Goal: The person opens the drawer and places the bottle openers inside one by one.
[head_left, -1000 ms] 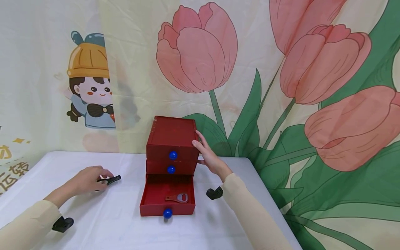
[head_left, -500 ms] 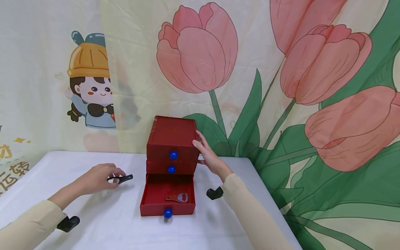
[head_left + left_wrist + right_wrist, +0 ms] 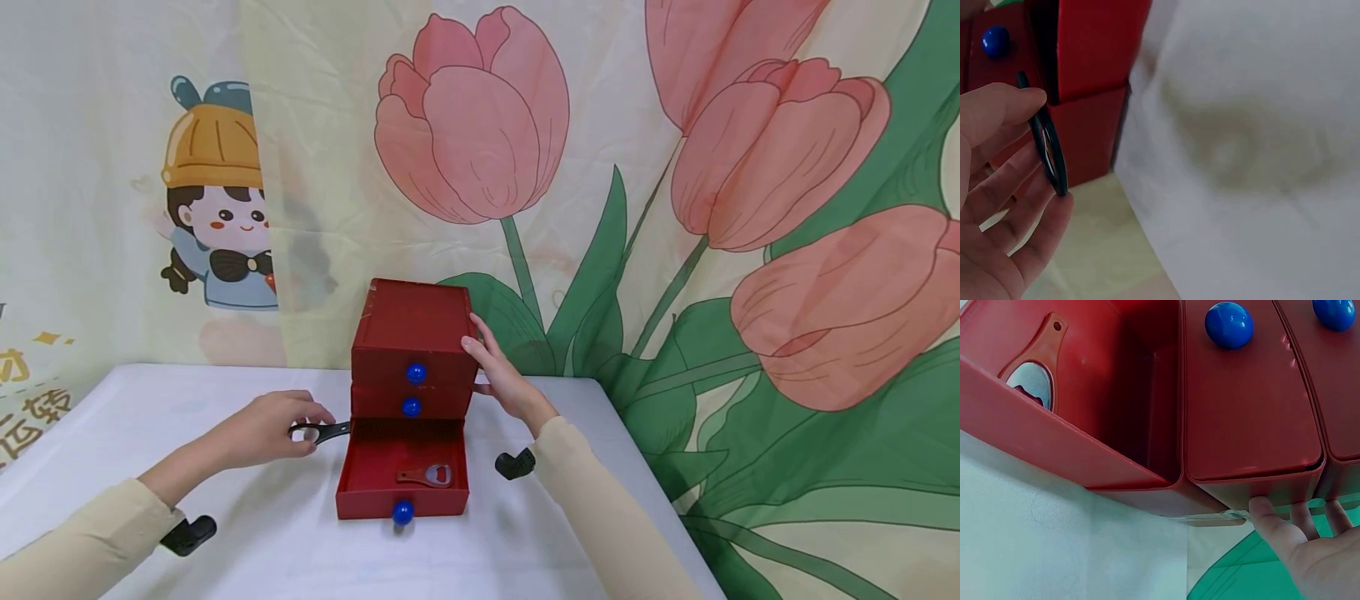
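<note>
My left hand (image 3: 273,427) pinches a small black magnifying glass (image 3: 330,432) by its round rim, thumb on one side and fingers on the other. Its handle points right, at the left side of a red drawer box (image 3: 408,317). In the left wrist view the magnifying glass (image 3: 1050,147) appears nearly edge-on. The bottom drawer (image 3: 367,467) is pulled out, and a bottle opener (image 3: 427,476) with a brown handle lies inside it. Against the box's right side rests my right hand (image 3: 510,387), its fingertips touching the wall, as the right wrist view also shows.
Two upper drawers with blue knobs (image 3: 416,372) are closed above the pulled-out one. Another blue knob (image 3: 402,512) sticks out from the bottom drawer's front. White cloth (image 3: 270,533) covers the table, and a printed tulip curtain (image 3: 480,125) hangs behind.
My left hand has carried the magnifying glass rightward, from the table's left part up to the drawer box. My right hand has stayed on the box's side.
</note>
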### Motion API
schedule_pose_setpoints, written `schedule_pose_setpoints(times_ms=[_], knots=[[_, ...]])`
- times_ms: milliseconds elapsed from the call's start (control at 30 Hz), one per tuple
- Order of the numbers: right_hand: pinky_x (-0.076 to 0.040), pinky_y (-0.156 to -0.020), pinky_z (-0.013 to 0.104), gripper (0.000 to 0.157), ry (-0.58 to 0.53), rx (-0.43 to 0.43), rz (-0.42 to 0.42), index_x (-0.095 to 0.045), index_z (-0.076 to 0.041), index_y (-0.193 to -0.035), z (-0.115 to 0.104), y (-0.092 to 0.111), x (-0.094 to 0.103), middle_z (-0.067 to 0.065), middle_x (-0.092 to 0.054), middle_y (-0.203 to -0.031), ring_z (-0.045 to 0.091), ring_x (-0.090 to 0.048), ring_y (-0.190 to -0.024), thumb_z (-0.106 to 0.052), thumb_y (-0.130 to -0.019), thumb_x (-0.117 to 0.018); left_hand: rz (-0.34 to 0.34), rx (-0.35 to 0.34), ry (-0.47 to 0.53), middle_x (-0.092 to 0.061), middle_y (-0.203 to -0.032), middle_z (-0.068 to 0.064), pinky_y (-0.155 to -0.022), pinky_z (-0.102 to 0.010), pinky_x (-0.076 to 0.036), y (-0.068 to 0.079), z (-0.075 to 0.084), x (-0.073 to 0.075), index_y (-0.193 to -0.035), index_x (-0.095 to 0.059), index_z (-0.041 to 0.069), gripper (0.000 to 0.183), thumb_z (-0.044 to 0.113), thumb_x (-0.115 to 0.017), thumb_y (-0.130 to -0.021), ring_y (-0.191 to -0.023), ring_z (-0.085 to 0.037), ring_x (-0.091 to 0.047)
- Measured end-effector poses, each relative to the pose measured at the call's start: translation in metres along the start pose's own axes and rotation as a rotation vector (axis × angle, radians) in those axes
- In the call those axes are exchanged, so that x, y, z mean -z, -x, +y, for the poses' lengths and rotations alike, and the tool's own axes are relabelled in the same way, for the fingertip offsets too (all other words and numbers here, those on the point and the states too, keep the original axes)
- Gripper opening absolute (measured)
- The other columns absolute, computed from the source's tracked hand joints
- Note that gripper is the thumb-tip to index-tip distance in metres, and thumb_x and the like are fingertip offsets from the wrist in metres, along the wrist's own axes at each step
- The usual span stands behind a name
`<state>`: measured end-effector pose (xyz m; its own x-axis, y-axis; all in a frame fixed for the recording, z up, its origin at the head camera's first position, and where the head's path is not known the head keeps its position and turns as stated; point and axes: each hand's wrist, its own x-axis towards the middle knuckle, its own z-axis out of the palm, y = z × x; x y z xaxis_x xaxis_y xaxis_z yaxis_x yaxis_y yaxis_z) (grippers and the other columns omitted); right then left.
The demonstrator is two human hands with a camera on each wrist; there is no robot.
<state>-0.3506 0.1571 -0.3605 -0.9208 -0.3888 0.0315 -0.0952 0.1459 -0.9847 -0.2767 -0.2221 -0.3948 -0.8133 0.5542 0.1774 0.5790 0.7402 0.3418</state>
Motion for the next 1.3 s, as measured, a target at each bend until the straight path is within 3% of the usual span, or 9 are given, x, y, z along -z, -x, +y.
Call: schedule_pose_setpoints(times_ms=[233,600,900,1300], knots=[[-0.04,-0.116,0.07,0.073,0.002,-0.003,0.001,-0.011,-0.053,-0.165,0.002,-0.001,0.0,0.003,-0.024,-0.172,0.035,-0.029,-0.156,-0.054,-0.106,-0.054,-0.007,-0.033,0.028,-0.069,-0.102,0.008,-0.07,-0.022,-0.057,-0.011,0.021,0.0,-0.117,-0.081,0.021,0.037,0.022,-0.092,-0.082,-0.092,-0.013,-0.064],[-0.041,-0.115,0.07,0.072,-0.001,0.002,0.002,-0.012,-0.053,-0.165,0.002,-0.002,0.0,0.003,-0.026,-0.172,0.035,-0.03,-0.156,-0.056,-0.106,-0.054,-0.012,-0.078,0.041,-0.071,-0.111,0.002,-0.075,-0.024,-0.061,-0.026,0.041,-0.009,-0.119,-0.079,0.018,0.04,0.019,-0.093,-0.081,-0.103,-0.018,-0.065],[-0.039,-0.116,0.071,0.072,-0.006,-0.002,0.003,-0.012,-0.054,-0.165,0.003,-0.002,0.001,0.003,-0.023,-0.173,0.035,-0.03,-0.156,-0.055,-0.106,-0.053,-0.026,-0.136,0.031,-0.07,-0.106,0.003,-0.075,-0.025,-0.058,-0.038,0.052,-0.024,-0.115,-0.08,0.018,0.033,0.018,-0.089,-0.084,-0.095,-0.015,-0.064],[-0.039,-0.116,0.07,0.073,-0.005,0.0,-0.005,-0.01,-0.054,-0.165,0.003,-0.001,0.002,0.004,-0.023,-0.173,0.036,-0.031,-0.155,-0.055,-0.106,-0.053,-0.071,-0.118,0.079,-0.068,-0.103,0.004,-0.075,-0.026,-0.057,-0.045,0.06,-0.046,-0.112,-0.08,0.018,0.03,0.014,-0.089,-0.084,-0.093,-0.016,-0.062]])
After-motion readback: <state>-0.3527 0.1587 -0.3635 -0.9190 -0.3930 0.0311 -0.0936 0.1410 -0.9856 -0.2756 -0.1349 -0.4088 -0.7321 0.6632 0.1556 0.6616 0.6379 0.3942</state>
